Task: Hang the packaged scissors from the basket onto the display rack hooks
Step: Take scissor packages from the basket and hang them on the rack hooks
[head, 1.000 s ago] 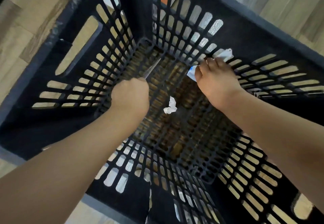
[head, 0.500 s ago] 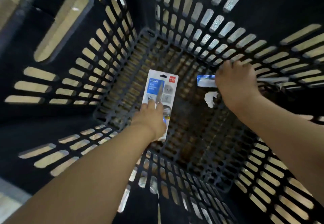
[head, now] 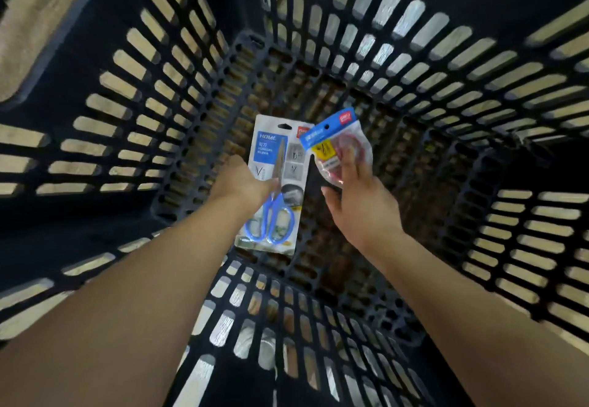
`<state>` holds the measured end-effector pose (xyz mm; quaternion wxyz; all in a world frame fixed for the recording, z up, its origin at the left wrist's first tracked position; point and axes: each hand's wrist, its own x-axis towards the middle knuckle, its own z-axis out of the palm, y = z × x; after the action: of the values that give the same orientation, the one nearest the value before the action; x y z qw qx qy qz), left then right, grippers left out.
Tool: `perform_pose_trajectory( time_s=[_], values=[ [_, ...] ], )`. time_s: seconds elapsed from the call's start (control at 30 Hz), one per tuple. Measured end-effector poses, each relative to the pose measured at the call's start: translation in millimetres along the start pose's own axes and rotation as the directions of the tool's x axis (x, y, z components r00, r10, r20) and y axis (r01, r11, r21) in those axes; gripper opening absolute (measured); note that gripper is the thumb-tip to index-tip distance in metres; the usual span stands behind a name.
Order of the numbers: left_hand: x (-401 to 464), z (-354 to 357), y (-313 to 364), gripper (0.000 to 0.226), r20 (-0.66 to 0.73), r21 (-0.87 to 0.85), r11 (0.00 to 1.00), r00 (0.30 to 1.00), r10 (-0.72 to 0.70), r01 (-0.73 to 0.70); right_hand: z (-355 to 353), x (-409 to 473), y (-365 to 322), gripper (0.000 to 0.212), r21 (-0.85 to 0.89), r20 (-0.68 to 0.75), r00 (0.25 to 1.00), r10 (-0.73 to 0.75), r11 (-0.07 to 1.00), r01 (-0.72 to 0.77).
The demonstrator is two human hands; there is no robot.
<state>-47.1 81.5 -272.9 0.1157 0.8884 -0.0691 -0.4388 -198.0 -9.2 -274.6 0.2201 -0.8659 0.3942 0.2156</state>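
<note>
Down inside the black slatted basket [head: 191, 94], the left hand [head: 237, 183] pinches the packaged scissors [head: 274, 183] at the card's left edge, about midway along its length, thumb over the front. The card's long axis runs up and away from that hand: hang hole at the far end, blue handles at the near end, so the hole lies well beyond the grip. The pack is held above the basket's floor, near its centre. Just right of the card, the right hand [head: 357, 202] holds a smaller clear pouch [head: 338, 148] with a blue header, fingers curled against its face; the two packs overlap at their top corners. The scissors pack shows a white card, a blue "HOME" label, steel blades and blue loop handles. No rack or hooks are in view, so lifting out comes first.
</note>
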Motion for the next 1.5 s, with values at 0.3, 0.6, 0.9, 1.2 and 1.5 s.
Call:
perform_pose_trajectory(
  time_s=[0.3,0.6,0.9,1.2,1.5],
  values=[
    [-2.1,0.6,2.5,0.031,0.011,-0.206,0.975,0.997,-0.080,0.081,-36.3,33.0,29.2,0.064,0.350,-0.086,0.964,0.250,0.914,-0.205],
    [-8.5,-2.6,9.4,0.011,0.157,-0.549,0.823,0.985,-0.068,0.144,-42.5,51.0,-1.0,0.045,0.536,0.074,0.975,0.211,0.815,-0.218],
    [-54.3,-47.6,25.2,0.008,0.134,-0.469,0.883,0.990,0.048,0.021,-90.2,10.7,-10.0,0.008,0.729,0.137,0.984,0.112,0.662,-0.176],
    [-202.8,-175.8,79.2,0.011,0.121,-0.689,0.724,0.990,0.072,0.031,-274.3,-80.0,-58.8,0.023,0.884,0.127,0.989,0.074,0.444,-0.146],
    [-409.1,-368.5,126.7,0.071,-0.155,-0.865,0.482,0.988,0.004,-0.138,-511.5,-224.3,-178.1,0.021,0.925,-0.061,0.993,-0.105,0.367,0.096]
  ],
)
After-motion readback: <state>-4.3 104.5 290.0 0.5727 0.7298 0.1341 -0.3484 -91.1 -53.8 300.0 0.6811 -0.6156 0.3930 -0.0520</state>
